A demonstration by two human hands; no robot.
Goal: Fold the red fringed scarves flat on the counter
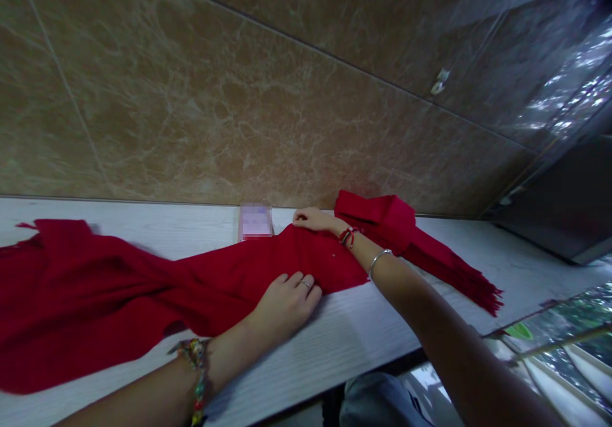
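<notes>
A long red scarf (229, 276) lies stretched along the white table, bunched in loose folds toward the left. My left hand (289, 301), with a ring and a beaded bracelet, rests on its near edge; the fingers curl down over the cloth. At the far edge, my right hand (313, 218) pinches the fabric between thumb and fingers. Beyond my right wrist lies a folded red fringed scarf (399, 220), its fringe pointing right. Whether the two red pieces are joined is hidden by my right forearm.
A small box or card (255, 221), blurred out, sits against the brown marble-tiled wall (229, 89) behind the scarf. The white tabletop (354, 325) ends in a dark front edge near my legs. On the right stands a dark appliance-like object (554, 204).
</notes>
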